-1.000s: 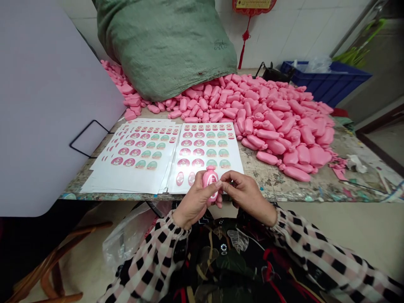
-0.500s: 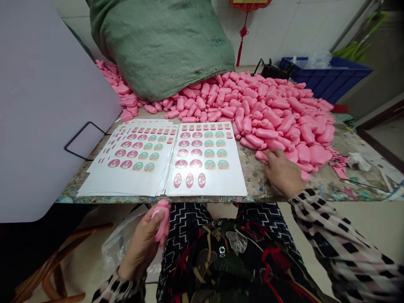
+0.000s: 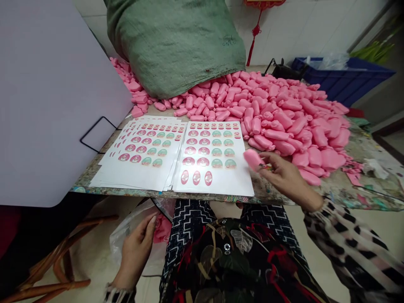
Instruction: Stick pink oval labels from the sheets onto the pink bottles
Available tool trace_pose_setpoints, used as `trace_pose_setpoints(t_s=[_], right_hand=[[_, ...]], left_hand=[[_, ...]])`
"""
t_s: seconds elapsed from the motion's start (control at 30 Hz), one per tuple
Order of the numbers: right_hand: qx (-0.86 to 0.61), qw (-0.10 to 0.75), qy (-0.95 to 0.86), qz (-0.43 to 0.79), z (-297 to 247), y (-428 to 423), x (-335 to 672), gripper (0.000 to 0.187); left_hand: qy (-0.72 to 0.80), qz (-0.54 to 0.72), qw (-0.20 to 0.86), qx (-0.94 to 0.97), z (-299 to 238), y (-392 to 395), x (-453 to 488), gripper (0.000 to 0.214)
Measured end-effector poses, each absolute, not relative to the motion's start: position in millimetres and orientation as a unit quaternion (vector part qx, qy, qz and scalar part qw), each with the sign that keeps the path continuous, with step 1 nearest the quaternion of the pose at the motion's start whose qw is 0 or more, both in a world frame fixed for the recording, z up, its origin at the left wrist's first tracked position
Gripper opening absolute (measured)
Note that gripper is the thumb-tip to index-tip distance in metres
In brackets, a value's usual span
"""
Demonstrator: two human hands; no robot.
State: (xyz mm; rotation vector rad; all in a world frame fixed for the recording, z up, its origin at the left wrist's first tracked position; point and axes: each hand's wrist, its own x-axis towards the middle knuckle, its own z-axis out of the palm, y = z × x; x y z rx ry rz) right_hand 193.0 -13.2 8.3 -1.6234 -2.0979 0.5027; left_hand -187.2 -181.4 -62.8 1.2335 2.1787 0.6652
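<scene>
My right hand [image 3: 285, 176] is closed on a small pink plastic bottle [image 3: 253, 159]. It holds the bottle just above the table, beside the right edge of a sticker sheet [image 3: 217, 179]. Right behind this hand lies a big pile of pink bottles [image 3: 284, 113]. My left hand [image 3: 139, 246] is down below the table edge at my left knee. Its fingers are stretched out at the mouth of a clear plastic bag [image 3: 126, 235], with nothing in them. Pink bottles [image 3: 163, 229] lie inside the bag at its fingertips.
A second stack of sticker sheets [image 3: 142, 168] lies to the left on the worn table [image 3: 347, 189]. A green sack [image 3: 176, 42] rests on the pile at the back. A white board [image 3: 47, 97] stands at left, a blue crate [image 3: 344, 80] at back right, and a wooden chair [image 3: 47, 273] at lower left.
My left hand carried the labelled bottle down to the bag and let it go. My right hand reached to the pile and came back holding a fresh bottle.
</scene>
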Motion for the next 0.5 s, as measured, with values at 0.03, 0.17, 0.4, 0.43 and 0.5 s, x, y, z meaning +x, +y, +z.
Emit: trace_pose_setpoints(t_s=[0.03,0.17,0.4,0.43,0.5], right_hand=[[-0.541,0.229,-0.769,0.253,13.5,-21.3,180.3,0.036],[-0.396,0.155,-0.809,0.406,30.2,-57.8,126.8,0.021],[-0.342,0.162,-0.795,0.474,30.1,-68.5,93.6,0.025],[-0.359,0.179,-0.79,0.463,25.2,-61.7,95.6,0.025],[-0.423,0.201,-0.794,0.388,13.1,-45.6,100.9,0.026]], left_hand=[[0.776,0.282,0.259,0.501,-47.3,-173.0,-174.8,0.036],[0.614,0.295,0.294,0.671,5.9,-142.3,-121.8,0.053],[0.466,0.248,0.613,0.588,13.3,-116.7,-85.1,0.043],[0.488,0.252,0.607,0.574,9.7,-114.6,-87.1,0.038],[0.548,0.27,0.547,0.571,4.2,-109.9,-92.8,0.025]])
